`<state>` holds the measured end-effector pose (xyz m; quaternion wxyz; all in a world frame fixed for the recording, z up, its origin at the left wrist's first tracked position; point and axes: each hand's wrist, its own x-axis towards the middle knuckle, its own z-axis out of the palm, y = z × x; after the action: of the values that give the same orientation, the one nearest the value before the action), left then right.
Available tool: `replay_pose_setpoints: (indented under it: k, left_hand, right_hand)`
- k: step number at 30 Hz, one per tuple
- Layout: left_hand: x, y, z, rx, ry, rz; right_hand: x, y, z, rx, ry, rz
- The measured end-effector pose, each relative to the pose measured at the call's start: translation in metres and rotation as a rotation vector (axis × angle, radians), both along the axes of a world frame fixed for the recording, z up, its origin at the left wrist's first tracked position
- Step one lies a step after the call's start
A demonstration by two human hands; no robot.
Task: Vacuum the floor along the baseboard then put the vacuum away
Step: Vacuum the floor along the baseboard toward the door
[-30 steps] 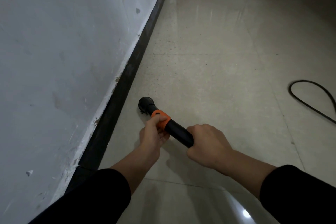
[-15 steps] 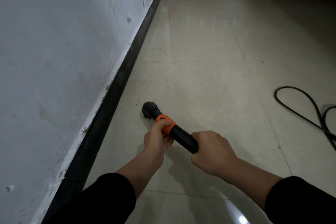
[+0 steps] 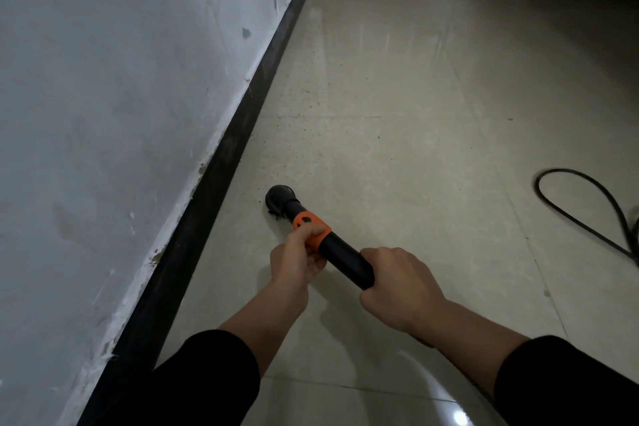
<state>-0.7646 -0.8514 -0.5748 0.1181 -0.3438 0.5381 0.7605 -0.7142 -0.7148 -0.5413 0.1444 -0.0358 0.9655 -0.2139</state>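
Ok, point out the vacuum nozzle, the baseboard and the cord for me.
vacuum nozzle [image 3: 280, 199]: head view, on its round black tip.
baseboard [image 3: 223, 166]: head view, on its dark face left of the nozzle.
cord [image 3: 562, 169]: head view, on the top of its loop.

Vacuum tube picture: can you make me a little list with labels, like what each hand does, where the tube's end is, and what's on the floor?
Left hand: grips the orange collar of the vacuum tube
Right hand: grips the tube farther back
Nozzle: down at the floor, near the baseboard, not touching it
Floor: pale tiles with dark specks ahead of the nozzle
Cable: black loop lying on the floor at the right
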Motion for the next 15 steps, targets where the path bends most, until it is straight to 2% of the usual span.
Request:
replay_pose_setpoints:
  k: [15]
  left_hand:
    - [-0.019,-0.031,-0.010,-0.035,0.054,0.074]
  right_hand:
    - [-0.026,-0.028,-0.018,-0.075,0.001,0.038]
